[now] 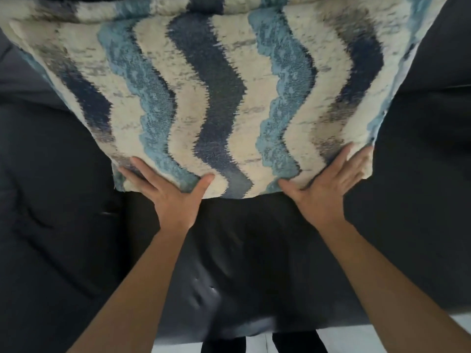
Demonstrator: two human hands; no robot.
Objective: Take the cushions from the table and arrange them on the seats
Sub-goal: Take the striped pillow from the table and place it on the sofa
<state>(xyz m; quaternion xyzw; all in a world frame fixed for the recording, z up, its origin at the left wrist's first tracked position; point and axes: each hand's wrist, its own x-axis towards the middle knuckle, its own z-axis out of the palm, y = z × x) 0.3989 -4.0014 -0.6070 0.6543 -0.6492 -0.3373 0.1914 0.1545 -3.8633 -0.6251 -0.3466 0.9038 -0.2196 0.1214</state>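
Where the wavy-striped cushion (216, 85) fills the far half of the view, its cream face crossed by navy, light blue and grey bands, its near edge lies over the dark sofa seat (254, 250), and its far edge runs out past the top of the frame. Both hands rest on that near edge, well apart. The left hand (168, 192) is spread wide by the cushion's near left corner, fingers straight and flat on the fabric, thumb tip pressed into a light blue band. The right hand (328, 184) is spread the same way by the near right corner, its fingers slightly blurred, thumb pointing left along the edge. Neither hand curls round the cushion. Whether the cushion rests on the seat or is lifted off it I cannot tell. Dark upholstery (51, 225) flanks the cushion on the left and right. Nearest of all, a strip of pale floor (407, 335) shows past the seat front, beside the person's dark legs (298, 342).
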